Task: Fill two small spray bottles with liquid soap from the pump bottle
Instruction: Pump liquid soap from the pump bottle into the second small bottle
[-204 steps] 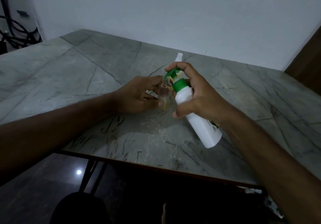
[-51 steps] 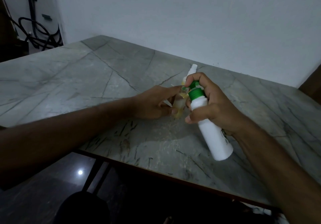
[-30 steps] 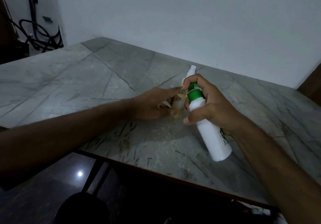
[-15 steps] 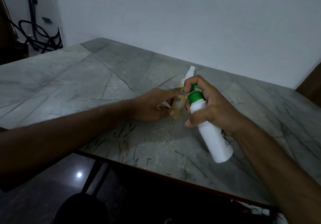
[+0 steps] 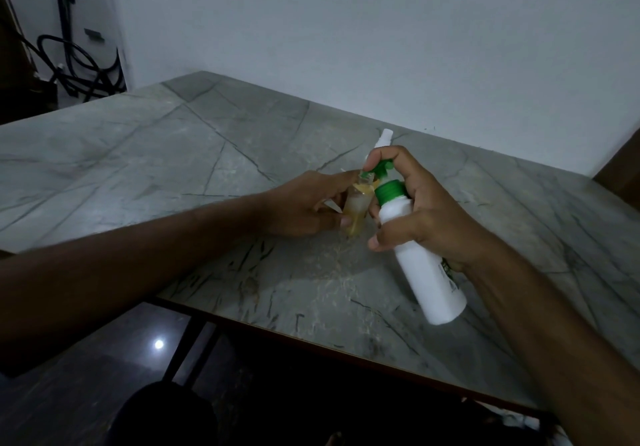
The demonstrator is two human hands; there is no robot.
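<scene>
My left hand [image 5: 304, 205] grips a small clear spray bottle [image 5: 356, 210] standing on the table, with yellowish liquid soap inside and its top off. My right hand [image 5: 426, 210] holds the white pump bottle [image 5: 426, 265] tilted, base toward me, with the index finger on the green pump head [image 5: 382, 170]. The pump's nozzle sits right over the small bottle's mouth. A second small spray bottle with a white cap [image 5: 384, 139] stands just behind my right hand, mostly hidden.
The grey marble-pattern table [image 5: 173, 155] stretches left and right, its near edge running diagonally below my arms. A white wall stands behind it. Black cables and a dark frame [image 5: 76, 65] are at the far left. Dark floor lies below.
The green pump head has risen from its pressed-down position. The soap level in the small bottle is higher than several seconds ago. My hands stay in place.
</scene>
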